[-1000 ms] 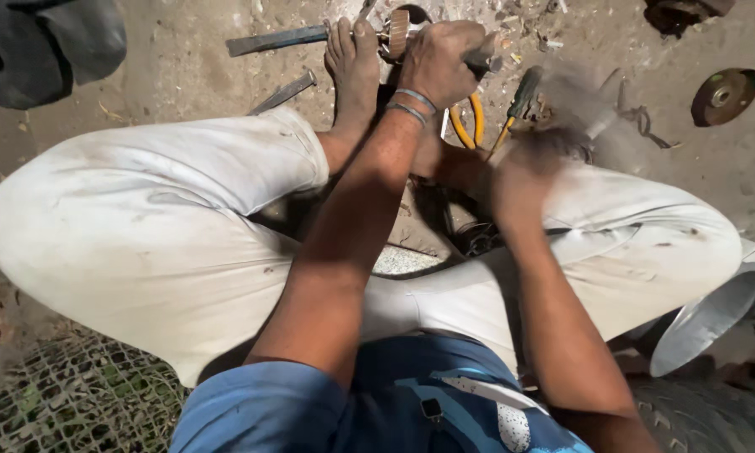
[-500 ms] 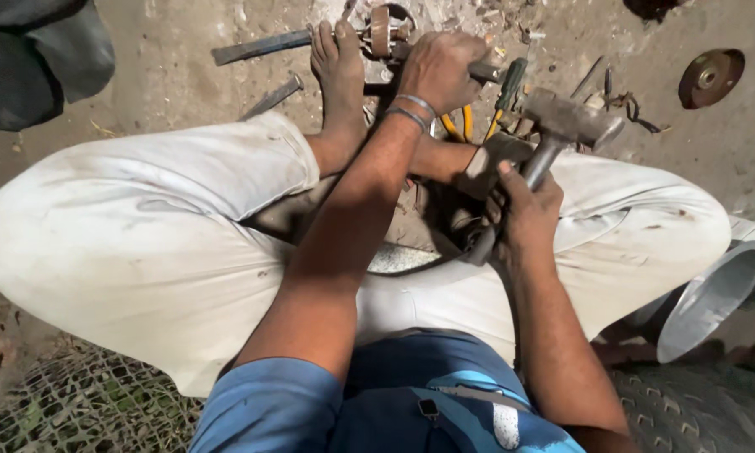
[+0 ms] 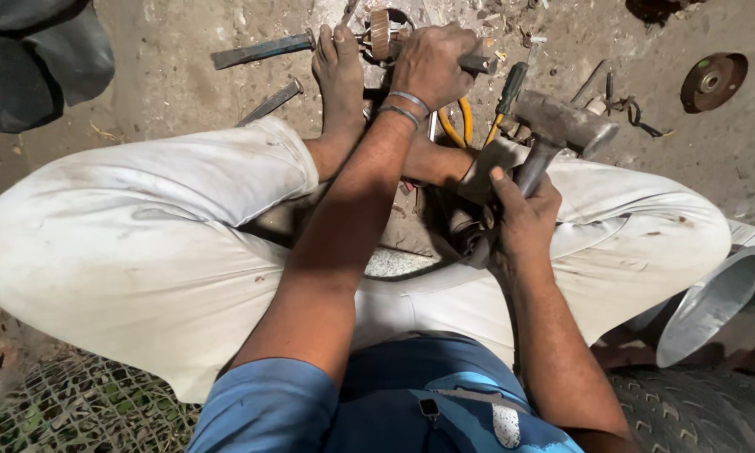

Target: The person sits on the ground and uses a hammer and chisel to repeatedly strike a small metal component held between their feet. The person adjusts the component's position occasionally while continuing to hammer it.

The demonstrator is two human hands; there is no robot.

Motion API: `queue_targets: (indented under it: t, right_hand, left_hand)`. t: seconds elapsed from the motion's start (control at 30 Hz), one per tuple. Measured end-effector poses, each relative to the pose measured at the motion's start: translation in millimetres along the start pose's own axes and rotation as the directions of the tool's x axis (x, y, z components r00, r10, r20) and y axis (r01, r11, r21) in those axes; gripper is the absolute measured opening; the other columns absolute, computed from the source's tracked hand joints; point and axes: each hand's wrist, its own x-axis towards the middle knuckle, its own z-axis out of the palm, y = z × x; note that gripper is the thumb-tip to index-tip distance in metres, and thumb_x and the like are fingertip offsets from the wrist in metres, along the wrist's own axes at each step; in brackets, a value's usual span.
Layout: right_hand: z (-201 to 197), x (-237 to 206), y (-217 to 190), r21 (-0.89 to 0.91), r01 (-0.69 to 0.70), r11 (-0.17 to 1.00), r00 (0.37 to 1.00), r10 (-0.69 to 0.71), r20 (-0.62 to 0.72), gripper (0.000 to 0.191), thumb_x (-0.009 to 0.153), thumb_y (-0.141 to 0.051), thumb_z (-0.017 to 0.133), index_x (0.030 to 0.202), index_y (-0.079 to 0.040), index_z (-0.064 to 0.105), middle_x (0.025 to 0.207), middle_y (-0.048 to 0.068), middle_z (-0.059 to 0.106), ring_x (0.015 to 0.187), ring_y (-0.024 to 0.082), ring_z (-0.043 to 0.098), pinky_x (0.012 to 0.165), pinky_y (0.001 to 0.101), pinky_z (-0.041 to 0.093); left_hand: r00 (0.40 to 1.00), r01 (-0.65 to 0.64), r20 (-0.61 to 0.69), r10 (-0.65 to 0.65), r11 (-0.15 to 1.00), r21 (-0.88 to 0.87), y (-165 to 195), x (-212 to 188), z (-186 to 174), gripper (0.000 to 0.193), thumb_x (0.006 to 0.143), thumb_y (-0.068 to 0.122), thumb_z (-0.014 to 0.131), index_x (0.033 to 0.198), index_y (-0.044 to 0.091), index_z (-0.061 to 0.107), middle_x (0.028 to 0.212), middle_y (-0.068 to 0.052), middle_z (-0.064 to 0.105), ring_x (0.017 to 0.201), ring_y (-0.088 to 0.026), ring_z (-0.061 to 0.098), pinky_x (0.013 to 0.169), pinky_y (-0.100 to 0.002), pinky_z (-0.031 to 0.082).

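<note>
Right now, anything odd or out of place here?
Yes. The bare foot pins the metal part beside the left hand while the right hand holds a hammer, so toes sit close to the work. Tools lie scattered on the dirt.

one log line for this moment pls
left hand: grips metal part on ground | right hand: holds hammer raised

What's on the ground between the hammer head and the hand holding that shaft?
In the head view, between the hammer head and the left hand lie a dark-handled screwdriver and yellow-handled pliers.
</note>
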Motion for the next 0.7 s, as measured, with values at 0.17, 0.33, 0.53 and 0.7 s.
queue_targets:
  t: [0.17,0.33,0.53,0.7]
  right_hand:
    - [-42,5,16,-0.165,0.204,0.965,0.975,-0.215,-0.051,0.027,0.097,-0.019,0.08,0.093,-0.005,0.058,0.08,-0.001,0.059,0.067,0.01,0.053,0.06,0.026,0.045]
    - [-60,-22,-64,0.365,0.5,0.785,0.864,-0.484,-0.142,0.032,0.102,-0.012,0.081,0.111,-0.011,0.05,0.074,-0.003,0.049,0.054,0.009,0.046,0.051,0.025,0.042]
    - [51,16,-61,-0.098,0.543,0.834,0.82,-0.552,-0.151,0.024,0.097,-0.015,0.078,0.098,-0.002,0.058,0.074,0.0,0.055,0.061,0.01,0.05,0.054,0.0294,0.042]
    - [26,45,16,-0.302,0.123,0.945,0.992,-0.122,0.024,0.025,0.093,-0.017,0.079,0.089,0.002,0.063,0.072,0.0,0.06,0.063,0.01,0.051,0.055,0.0304,0.043]
  left_hand:
    - [1.0,-0.025,0.002,0.025,0.998,-0.049,3,1,-6,0.015,0.069,0.002,0.077,0.082,0.007,0.07,0.08,-0.01,0.072,0.075,-0.029,0.071,0.074,-0.042,0.057]
    - [0.998,-0.058,-0.042,0.056,0.998,-0.035,4,0,-11,0.013,0.071,0.003,0.076,0.079,0.007,0.067,0.078,-0.011,0.069,0.076,-0.033,0.07,0.074,-0.045,0.055]
    - [0.987,-0.102,-0.128,0.093,0.993,-0.066,5,-4,-18,0.017,0.071,0.001,0.07,0.087,0.007,0.068,0.087,-0.011,0.071,0.083,-0.033,0.07,0.075,-0.043,0.056]
    - [0.981,-0.119,0.164,0.105,0.99,0.078,14,-4,-16,0.013,0.062,0.01,0.076,0.075,0.009,0.073,0.078,-0.013,0.072,0.078,-0.036,0.071,0.075,-0.049,0.056]
